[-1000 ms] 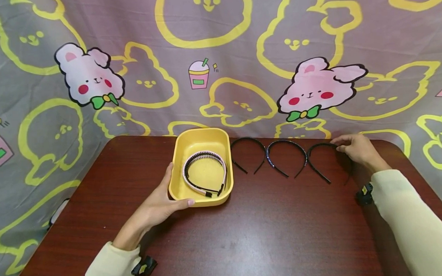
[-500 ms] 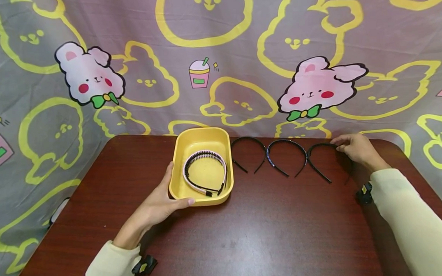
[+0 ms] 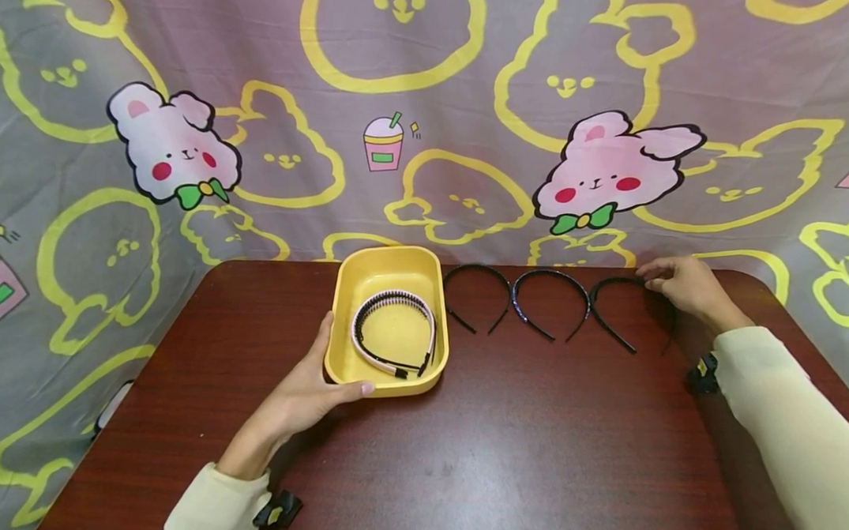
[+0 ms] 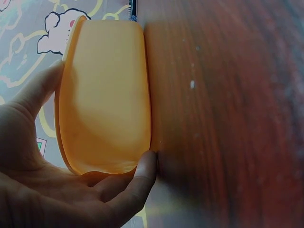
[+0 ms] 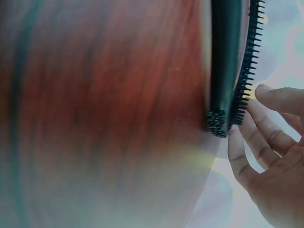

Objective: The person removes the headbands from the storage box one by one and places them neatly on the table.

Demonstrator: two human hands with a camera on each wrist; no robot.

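In the head view my left hand [image 3: 298,401] grips the near left corner of a yellow plastic bin [image 3: 389,262], thumb on the front rim. The left wrist view shows fingers curled round its end. Inside the bin lie a pale pink headband [image 3: 362,348] and a black toothed one, overlapping. My right hand [image 3: 685,287] touches the top of the rightmost black headband [image 3: 616,337], which lies on the table. In the right wrist view its fingertips meet the end of the black teeth [image 5: 247,76], with the thumb apart.
A plain black headband [image 3: 476,265] and a blue glittery headband [image 3: 519,307] lie between the bin and the rightmost one, in a row along the back of the dark red wooden table [image 3: 532,450]. A patterned curtain [image 3: 286,184] hangs behind.
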